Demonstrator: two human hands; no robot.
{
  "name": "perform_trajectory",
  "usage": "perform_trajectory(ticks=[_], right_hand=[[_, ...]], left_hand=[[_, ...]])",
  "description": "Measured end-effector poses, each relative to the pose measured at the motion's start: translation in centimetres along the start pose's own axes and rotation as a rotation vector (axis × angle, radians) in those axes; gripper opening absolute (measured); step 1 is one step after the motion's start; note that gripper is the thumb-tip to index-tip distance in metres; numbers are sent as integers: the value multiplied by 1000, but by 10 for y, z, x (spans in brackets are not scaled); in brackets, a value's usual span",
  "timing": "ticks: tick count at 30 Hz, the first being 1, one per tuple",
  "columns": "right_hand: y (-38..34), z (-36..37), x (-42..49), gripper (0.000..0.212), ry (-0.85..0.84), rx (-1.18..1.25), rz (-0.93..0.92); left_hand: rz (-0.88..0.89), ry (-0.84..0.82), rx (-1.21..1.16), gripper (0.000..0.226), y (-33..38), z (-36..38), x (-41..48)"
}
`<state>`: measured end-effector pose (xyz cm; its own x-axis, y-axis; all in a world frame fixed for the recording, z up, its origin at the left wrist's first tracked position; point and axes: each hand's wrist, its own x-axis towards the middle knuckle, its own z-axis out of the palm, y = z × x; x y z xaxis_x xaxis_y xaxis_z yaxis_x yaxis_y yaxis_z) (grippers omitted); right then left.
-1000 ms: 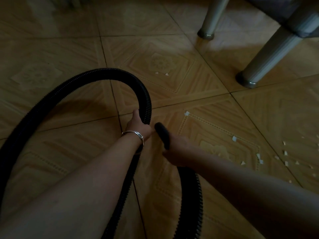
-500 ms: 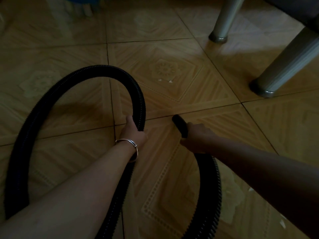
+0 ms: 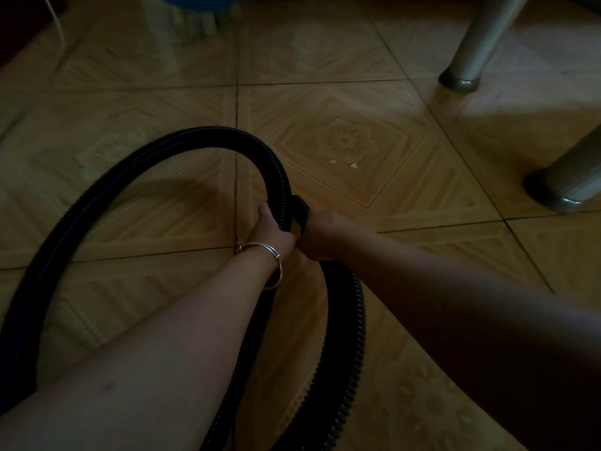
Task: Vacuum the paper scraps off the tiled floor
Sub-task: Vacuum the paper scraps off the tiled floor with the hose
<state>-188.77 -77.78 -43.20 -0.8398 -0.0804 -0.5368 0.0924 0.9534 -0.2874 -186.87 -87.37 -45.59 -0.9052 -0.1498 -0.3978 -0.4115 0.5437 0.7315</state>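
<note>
Paper scraps (image 3: 332,161) lay on the tiled floor (image 3: 325,92); left hand (image 3: 271,231) gripped the ribbed hose (image 3: 208,133), right hand (image 3: 320,236) clasped its nozzle (image 3: 300,211).

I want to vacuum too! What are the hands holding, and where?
The black vacuum hose: the left hand grips its ribbed bend, the right hand grips just behind the nozzle.

The tiled floor (image 3: 325,102) is showing tan squares with pale diamond patterns, meeting at dark grout lines. Two small white paper scraps (image 3: 332,161) are lying side by side on the flower-patterned tile. A black ribbed vacuum hose (image 3: 211,138) is looping across the left tiles (how much of it is touching down is unclear). Two metal legs (image 3: 468,43) are standing at the right, and a blue object (image 3: 201,1) is sitting at the far edge.
</note>
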Motion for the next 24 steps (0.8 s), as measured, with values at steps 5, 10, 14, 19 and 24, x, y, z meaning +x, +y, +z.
perform_trajectory(ticks=[5, 10, 14, 19, 24], right_hand=[[20, -23, 13, 62, 28, 121, 158], [27, -52, 31, 53, 51, 15, 140], [24, -67, 46, 49, 101, -21, 86], [29, -61, 55, 45, 121, -49, 104], [49, -55, 49, 45, 145, -45, 188]], left_hand=[[-12, -2, 49, 72, 4, 5, 8], [4, -25, 39, 68, 9, 9, 16], [9, -70, 8, 72, 13, 10, 24], [0, -63, -1, 74, 19, 15, 33], [6, -59, 12, 75, 21, 25, 35]])
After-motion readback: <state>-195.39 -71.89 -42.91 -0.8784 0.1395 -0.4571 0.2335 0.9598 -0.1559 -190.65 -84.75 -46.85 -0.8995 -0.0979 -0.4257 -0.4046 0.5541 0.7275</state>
